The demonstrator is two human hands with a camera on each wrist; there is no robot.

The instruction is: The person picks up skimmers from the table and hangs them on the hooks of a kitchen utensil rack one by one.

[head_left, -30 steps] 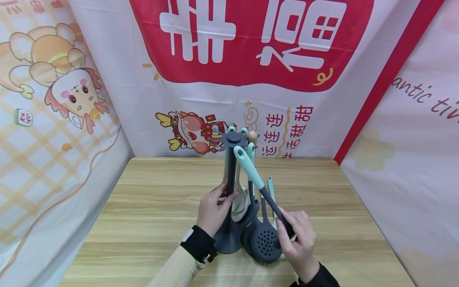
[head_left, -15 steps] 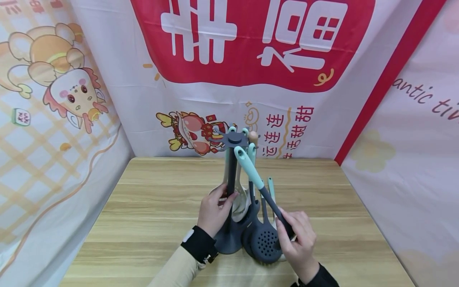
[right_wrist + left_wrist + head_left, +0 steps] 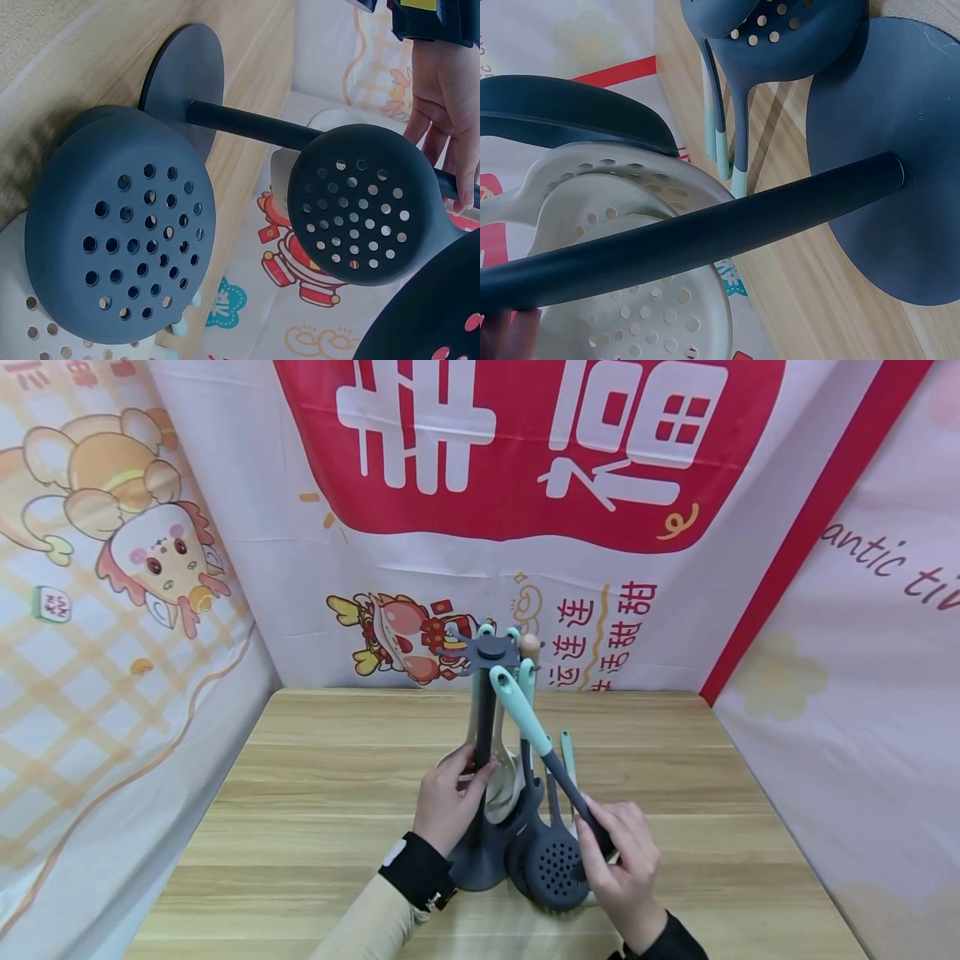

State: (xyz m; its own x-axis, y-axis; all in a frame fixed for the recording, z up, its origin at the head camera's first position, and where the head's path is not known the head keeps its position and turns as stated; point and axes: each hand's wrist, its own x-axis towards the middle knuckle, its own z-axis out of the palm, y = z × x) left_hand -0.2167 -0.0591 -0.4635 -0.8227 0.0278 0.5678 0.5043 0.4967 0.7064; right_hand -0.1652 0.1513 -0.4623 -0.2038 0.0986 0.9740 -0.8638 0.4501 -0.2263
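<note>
The person's left hand [image 3: 444, 797] gripped the pole of a dark grey, plastic-looking utensil stand [image 3: 484, 714] with a round base and a hooked top, its fingers and thumb closed around the shaft above the base. To the right of the stand, the right hand [image 3: 624, 860] had its fingers and thumb curled around the lower, dark end of a long utensil with a mint-green handle [image 3: 528, 714]. That utensil slanted up leftward, its handle tip near the stand's top; whether it touched a hook could not be told. Pale, smooth perforated utensils [image 3: 652, 315] hung beside the stand's pole. A dark grey, round perforated skimmer [image 3: 557, 870] lay just right of the stand's base, partly covering another dark head. Under the stand spread a light wood-grain table [image 3: 322, 777].
</note>
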